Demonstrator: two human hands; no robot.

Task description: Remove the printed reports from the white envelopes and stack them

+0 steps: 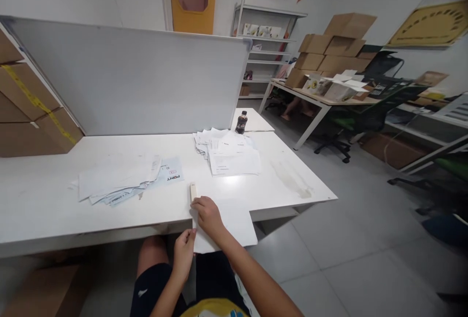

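A few white sheets of paper (234, 224) jut out over the table's front edge toward my lap. My left hand (185, 246) pinches their near left corner between thumb and fingers. At the left edge of the sheets, farther up, is my right hand (207, 214), fingers closed around the near end of a small cream stapler (193, 192). The stapler points away from me on the table; my fingers hide where it meets the paper.
Fanned printed sheets (120, 178) lie on the white table (292, 180) at left, with another paper stack (234, 158) behind. A dark drink bottle (241, 123) stands near the upright white panel (146, 78). Cardboard boxes (40, 107) sit at far left.
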